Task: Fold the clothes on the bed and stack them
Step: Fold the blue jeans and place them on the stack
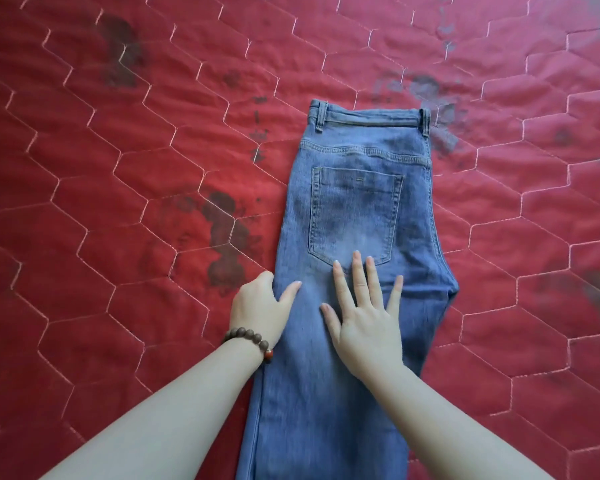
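A pair of blue jeans [361,174] lies lengthwise on the bed, folded in half leg over leg, waistband at the far end and a back pocket facing up. The legs run toward me and out of the bottom of the view. My left hand [262,308], with a bead bracelet on the wrist, grips the jeans' left edge, thumb on top and fingers curled under the side. My right hand [364,317] presses flat on the denim just below the pocket, fingers spread apart.
A red quilted bedspread [118,168] with a pale hexagon stitch pattern and dark blotches covers the whole bed around the jeans. No other clothes show in view.
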The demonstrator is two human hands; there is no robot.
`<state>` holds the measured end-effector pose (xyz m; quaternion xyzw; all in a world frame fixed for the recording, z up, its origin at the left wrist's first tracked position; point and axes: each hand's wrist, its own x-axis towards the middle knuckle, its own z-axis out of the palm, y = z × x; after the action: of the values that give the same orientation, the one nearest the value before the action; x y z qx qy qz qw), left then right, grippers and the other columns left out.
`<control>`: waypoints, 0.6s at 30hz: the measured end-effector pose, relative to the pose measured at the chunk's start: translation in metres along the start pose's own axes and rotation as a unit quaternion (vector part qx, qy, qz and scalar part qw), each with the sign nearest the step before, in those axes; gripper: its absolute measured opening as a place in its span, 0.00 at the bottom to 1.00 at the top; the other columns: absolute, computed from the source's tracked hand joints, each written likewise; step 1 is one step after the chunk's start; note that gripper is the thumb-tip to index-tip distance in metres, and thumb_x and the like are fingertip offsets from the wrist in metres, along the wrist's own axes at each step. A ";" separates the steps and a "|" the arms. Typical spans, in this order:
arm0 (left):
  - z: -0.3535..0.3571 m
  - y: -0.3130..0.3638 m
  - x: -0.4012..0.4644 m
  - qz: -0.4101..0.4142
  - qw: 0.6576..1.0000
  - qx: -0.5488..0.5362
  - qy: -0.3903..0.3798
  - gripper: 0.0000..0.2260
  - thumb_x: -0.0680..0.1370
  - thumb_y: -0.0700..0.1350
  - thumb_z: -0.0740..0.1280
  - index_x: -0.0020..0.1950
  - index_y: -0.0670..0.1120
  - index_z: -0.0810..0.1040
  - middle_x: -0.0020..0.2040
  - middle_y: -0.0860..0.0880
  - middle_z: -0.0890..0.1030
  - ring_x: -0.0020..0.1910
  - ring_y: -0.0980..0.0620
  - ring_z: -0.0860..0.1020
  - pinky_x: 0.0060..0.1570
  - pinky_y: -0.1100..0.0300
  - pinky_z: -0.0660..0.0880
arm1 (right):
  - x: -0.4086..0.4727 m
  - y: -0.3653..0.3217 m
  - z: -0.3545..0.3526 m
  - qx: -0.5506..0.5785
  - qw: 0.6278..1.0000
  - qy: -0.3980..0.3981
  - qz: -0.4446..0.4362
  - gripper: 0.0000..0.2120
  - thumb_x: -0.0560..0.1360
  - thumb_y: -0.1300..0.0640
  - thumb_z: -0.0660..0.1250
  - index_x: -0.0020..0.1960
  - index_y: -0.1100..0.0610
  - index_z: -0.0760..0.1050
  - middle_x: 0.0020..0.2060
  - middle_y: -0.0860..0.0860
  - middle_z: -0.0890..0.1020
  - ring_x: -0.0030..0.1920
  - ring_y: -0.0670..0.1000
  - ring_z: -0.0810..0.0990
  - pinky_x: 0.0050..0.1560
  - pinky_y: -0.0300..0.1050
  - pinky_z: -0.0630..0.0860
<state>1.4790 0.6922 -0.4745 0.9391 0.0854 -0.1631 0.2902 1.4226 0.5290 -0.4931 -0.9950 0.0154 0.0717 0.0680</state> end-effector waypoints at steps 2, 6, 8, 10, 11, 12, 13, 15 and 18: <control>0.002 -0.017 -0.020 0.004 1.000 -0.008 -0.016 0.21 0.74 0.58 0.69 0.35 0.42 0.69 0.30 0.48 0.75 0.32 0.46 0.74 0.32 0.53 0.68 | -0.022 -0.008 0.006 0.005 1.000 -0.004 -0.027 0.30 0.79 0.40 0.52 0.77 0.52 0.55 0.78 0.55 0.54 0.78 0.56 0.51 0.71 0.71 0.48; 0.007 -0.042 -0.061 0.006 0.999 -0.016 -0.047 0.18 0.72 0.58 0.71 0.34 0.48 0.70 0.29 0.54 0.74 0.29 0.59 0.71 0.27 0.65 0.61 | -0.072 -0.021 0.018 0.003 1.000 -0.023 -0.018 0.30 0.79 0.41 0.51 0.77 0.52 0.57 0.77 0.55 0.55 0.78 0.55 0.52 0.72 0.69 0.47; 0.009 -0.052 -0.084 0.005 0.998 -0.010 -0.068 0.16 0.72 0.57 0.72 0.35 0.48 0.71 0.31 0.56 0.74 0.30 0.61 0.71 0.28 0.65 0.61 | -0.099 -0.027 0.022 0.003 0.999 -0.035 0.005 0.30 0.79 0.41 0.49 0.77 0.52 0.56 0.77 0.55 0.55 0.77 0.55 0.52 0.72 0.68 0.45; 0.012 -0.063 -0.111 0.000 0.996 -0.011 -0.089 0.16 0.72 0.57 0.72 0.37 0.46 0.74 0.32 0.54 0.77 0.32 0.57 0.74 0.31 0.64 0.67 | -0.127 -0.034 0.024 0.004 0.999 -0.047 0.024 0.29 0.79 0.41 0.49 0.77 0.52 0.54 0.77 0.56 0.54 0.78 0.55 0.51 0.72 0.69 0.45; 0.014 -0.069 -0.126 -0.006 0.995 -0.015 -0.099 0.16 0.72 0.57 0.72 0.38 0.45 0.75 0.33 0.53 0.78 0.33 0.55 0.76 0.34 0.60 0.71 | -0.142 -0.038 0.026 0.005 0.998 -0.053 0.031 0.29 0.79 0.41 0.49 0.77 0.51 0.54 0.77 0.56 0.54 0.77 0.55 0.51 0.72 0.69 0.46; 0.015 -0.076 -0.142 -0.009 0.994 -0.016 -0.108 0.17 0.72 0.57 0.71 0.39 0.44 0.75 0.33 0.51 0.79 0.34 0.52 0.77 0.36 0.56 0.73 | -0.156 -0.042 0.026 0.005 0.998 -0.058 0.040 0.29 0.79 0.41 0.49 0.77 0.51 0.55 0.77 0.56 0.55 0.77 0.55 0.52 0.72 0.69 0.47; 0.017 -0.082 -0.157 -0.009 0.993 -0.014 -0.117 0.17 0.73 0.57 0.71 0.39 0.43 0.75 0.33 0.50 0.79 0.34 0.51 0.77 0.37 0.54 0.74 | -0.170 -0.046 0.027 0.005 0.997 -0.063 0.049 0.29 0.79 0.41 0.49 0.77 0.51 0.56 0.77 0.56 0.55 0.77 0.56 0.52 0.72 0.69 0.47; 0.018 -0.095 -0.188 -0.012 0.992 -0.005 -0.127 0.18 0.73 0.56 0.71 0.37 0.43 0.72 0.31 0.49 0.77 0.32 0.49 0.76 0.34 0.55 0.71 | -0.196 -0.054 0.027 0.005 0.995 -0.075 0.067 0.29 0.79 0.41 0.48 0.77 0.51 0.57 0.77 0.57 0.56 0.77 0.56 0.53 0.72 0.69 0.48; 0.019 -0.114 -0.233 -0.028 0.989 0.001 -0.144 0.20 0.73 0.56 0.71 0.32 0.47 0.66 0.27 0.51 0.72 0.28 0.52 0.71 0.27 0.62 0.62 | -0.232 -0.068 0.026 0.008 0.992 -0.097 0.085 0.30 0.78 0.41 0.47 0.77 0.51 0.57 0.77 0.57 0.54 0.77 0.57 0.53 0.72 0.69 0.48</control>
<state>1.2280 0.7594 -0.4652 0.9032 0.0688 -0.3048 0.2942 1.1917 0.6049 -0.4758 -0.9778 0.0939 0.1737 0.0708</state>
